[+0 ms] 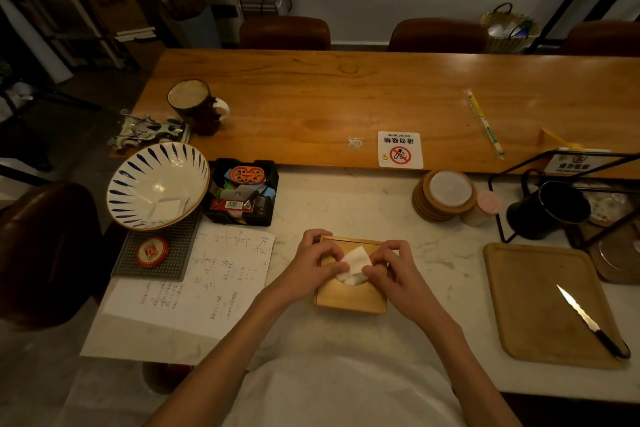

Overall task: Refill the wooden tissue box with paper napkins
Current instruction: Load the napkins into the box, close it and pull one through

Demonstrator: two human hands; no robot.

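Note:
A square wooden tissue box [349, 296] sits on the white marble counter in front of me. A white paper napkin [356, 262] sticks up out of the round hole in its lid. My left hand [313, 262] lies over the box's left side and pinches the napkin's left edge. My right hand [389, 267] lies over the right side and pinches the napkin's right edge. The inside of the box is hidden.
Handwritten paper sheets [194, 288] lie to the left, with a striped bowl [157, 185] and a black tray of small items [242, 192] behind them. A stack of coasters [445, 196] stands back right. A wooden board [540, 302] with a knife [588, 321] lies on the right.

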